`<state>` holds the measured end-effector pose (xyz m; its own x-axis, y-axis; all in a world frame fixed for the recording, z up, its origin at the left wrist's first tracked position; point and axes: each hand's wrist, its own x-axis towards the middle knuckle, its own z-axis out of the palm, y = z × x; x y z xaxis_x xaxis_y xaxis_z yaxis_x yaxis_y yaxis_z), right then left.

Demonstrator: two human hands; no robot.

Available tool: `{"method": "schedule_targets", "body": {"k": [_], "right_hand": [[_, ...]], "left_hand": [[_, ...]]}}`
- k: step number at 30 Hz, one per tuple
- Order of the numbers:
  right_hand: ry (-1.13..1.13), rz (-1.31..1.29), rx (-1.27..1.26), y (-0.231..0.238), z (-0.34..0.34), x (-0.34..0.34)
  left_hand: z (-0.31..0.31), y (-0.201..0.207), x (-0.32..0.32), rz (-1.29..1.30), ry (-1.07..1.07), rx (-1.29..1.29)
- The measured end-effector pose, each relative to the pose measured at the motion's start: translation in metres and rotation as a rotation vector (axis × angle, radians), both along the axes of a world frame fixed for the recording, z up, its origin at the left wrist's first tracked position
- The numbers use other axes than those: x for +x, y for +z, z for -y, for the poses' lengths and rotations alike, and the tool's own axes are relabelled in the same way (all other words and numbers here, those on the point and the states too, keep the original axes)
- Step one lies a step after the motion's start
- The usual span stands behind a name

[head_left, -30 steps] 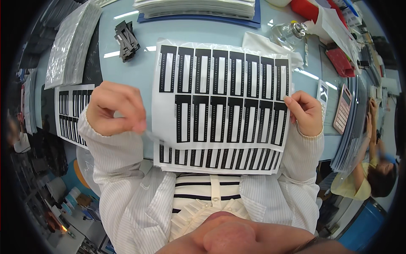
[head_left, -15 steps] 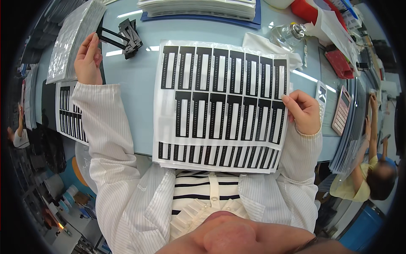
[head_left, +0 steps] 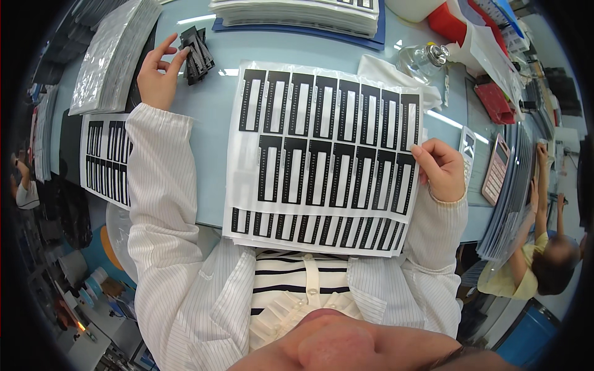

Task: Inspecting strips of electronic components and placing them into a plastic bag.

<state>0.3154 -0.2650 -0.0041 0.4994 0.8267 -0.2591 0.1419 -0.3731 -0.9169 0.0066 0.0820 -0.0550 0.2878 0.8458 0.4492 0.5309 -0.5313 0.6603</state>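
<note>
A white sheet carrying rows of black rectangular frames lies on a stack of similar sheets in front of me. One place at the left of its second row has no frame. My right hand pinches the sheet's right edge between thumb and fingers. Up and to the left, my left hand is beside a small heap of loose black frames. Its index finger is stretched out, apart from the thumb, and the thumb tip is at the heap's left side. Nothing shows in the left hand.
Plastic-wrapped stacks stand at the left, above another framed sheet. A thick sheet stack sits at the back. To the right are a glass bottle, white cloth and pink calculator. A co-worker is at far right.
My left hand has moved right from the wrapped stack to the heap. The black frame it held now lies with the heap, let go. My right hand stays on the sheet's edge.
</note>
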Motion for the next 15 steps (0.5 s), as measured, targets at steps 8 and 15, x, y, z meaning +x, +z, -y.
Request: {"method": "schedule_targets", "body": {"k": [8,15], "right_hand": [[-0.023,-0.003,-0.005,0.002,-0.001,-0.003],[-0.019,-0.034,-0.016,-0.003,-0.003,-0.001]], "left_hand": [[0.035,0.025,0.01,-0.117,-0.052,0.101],[0.07,0.026,0.015,-0.09,-0.67,-0.331]]}}
